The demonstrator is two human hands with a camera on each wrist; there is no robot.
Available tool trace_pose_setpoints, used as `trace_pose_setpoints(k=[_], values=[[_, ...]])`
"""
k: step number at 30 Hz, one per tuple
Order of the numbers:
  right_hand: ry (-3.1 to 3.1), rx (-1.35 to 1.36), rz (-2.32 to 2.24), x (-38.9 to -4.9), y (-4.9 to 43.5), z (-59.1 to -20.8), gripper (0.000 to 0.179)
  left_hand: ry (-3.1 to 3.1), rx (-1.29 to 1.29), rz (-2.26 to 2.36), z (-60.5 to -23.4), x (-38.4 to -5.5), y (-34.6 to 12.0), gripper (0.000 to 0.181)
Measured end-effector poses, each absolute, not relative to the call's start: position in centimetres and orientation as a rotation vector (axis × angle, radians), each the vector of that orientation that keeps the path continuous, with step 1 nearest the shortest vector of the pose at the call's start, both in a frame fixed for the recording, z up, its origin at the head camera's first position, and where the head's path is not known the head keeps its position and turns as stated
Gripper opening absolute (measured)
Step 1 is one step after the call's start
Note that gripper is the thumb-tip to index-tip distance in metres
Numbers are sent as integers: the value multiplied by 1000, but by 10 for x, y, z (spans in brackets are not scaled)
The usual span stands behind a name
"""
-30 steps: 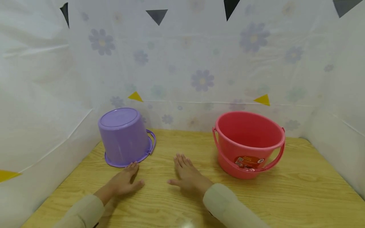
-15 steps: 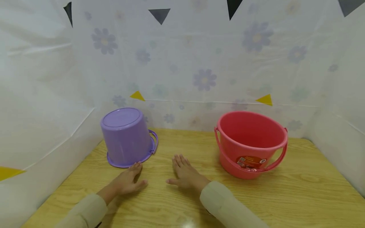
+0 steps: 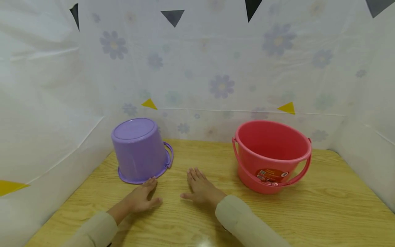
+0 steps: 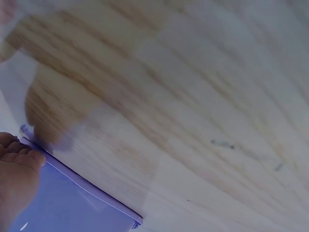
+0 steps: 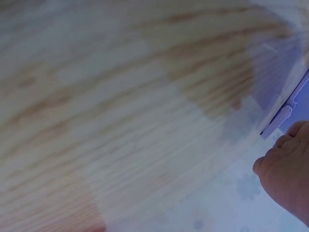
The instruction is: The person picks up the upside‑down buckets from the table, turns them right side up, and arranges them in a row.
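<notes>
1. The left hand (image 3: 140, 199) lies low over the table (image 3: 327, 199), fingers straight and close together, thumb spread wide to the side; it grips nothing, and its fingertips meet the near rim of the purple bucket (image 3: 139, 156).
2. The right hand (image 3: 200, 190) is palm down, fingers straight and slightly fanned, thumb pointing toward the left hand; it holds nothing. Whether the whole palm bears on the wood, I cannot tell.
3. Both forearms, in pale sleeves (image 3: 247, 221), slant inward from the near edge.
4. The purple bucket sits upside down on the table's left, base up; the purple handle (image 3: 172, 155) sticks out on its right, between bucket and right hand.
5. The red bucket (image 3: 274, 164) stands upright beyond the right hand, well apart from the purple one, its red handle (image 3: 300, 177) hanging in front.
6. A flowered sheet (image 3: 191, 61) closes off the back.
</notes>
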State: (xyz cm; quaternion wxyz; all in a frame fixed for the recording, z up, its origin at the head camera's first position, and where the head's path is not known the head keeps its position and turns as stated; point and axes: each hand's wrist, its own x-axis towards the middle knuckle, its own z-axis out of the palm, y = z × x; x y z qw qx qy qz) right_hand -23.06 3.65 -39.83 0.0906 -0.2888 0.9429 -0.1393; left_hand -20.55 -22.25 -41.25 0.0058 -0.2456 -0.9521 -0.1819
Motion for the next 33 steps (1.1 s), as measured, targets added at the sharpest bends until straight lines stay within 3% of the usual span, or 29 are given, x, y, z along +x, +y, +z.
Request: trace_pose_setpoints(k=[33], values=[[2807, -855, -357, -229, 22, -395, 82, -3000, -835, -613, -408, -198, -189, 73]])
